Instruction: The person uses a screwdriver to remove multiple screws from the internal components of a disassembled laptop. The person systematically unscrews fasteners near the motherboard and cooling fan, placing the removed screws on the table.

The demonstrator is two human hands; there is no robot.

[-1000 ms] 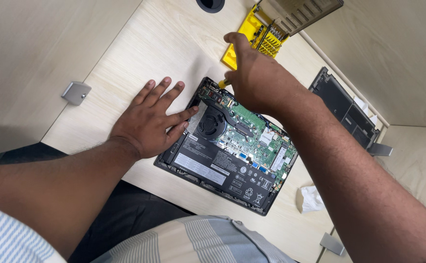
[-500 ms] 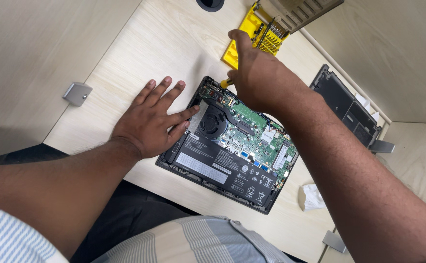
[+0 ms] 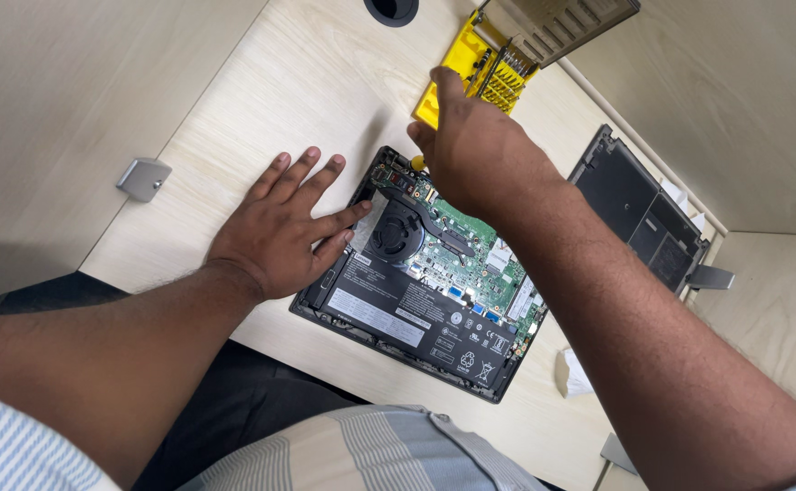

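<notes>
An opened laptop (image 3: pixel 425 309) lies on the light wooden desk (image 3: pixel 316 82) with its bottom cover off, showing a black fan (image 3: pixel 396 232), a green circuit board and a black battery. My left hand (image 3: pixel 284 227) lies flat, fingers spread, partly on the desk and with its thumb and forefinger on the laptop's left edge. My right hand (image 3: pixel 480 150) is closed over the laptop's far corner around a small yellow-handled screwdriver (image 3: pixel 419 164), of which only a bit shows below the thumb. The forefinger stretches toward a yellow bit kit (image 3: pixel 498 77).
The removed dark bottom cover (image 3: pixel 639 205) lies to the right of the laptop. A crumpled white tissue (image 3: pixel 575 375) sits near the front edge. There is a metal bracket (image 3: pixel 143 177) at the desk's left edge and a round cable hole (image 3: pixel 391 9) at the top. Partition walls surround the desk.
My right hand has stayed over the laptop's far corner with only a slight shift. My left hand has not moved.
</notes>
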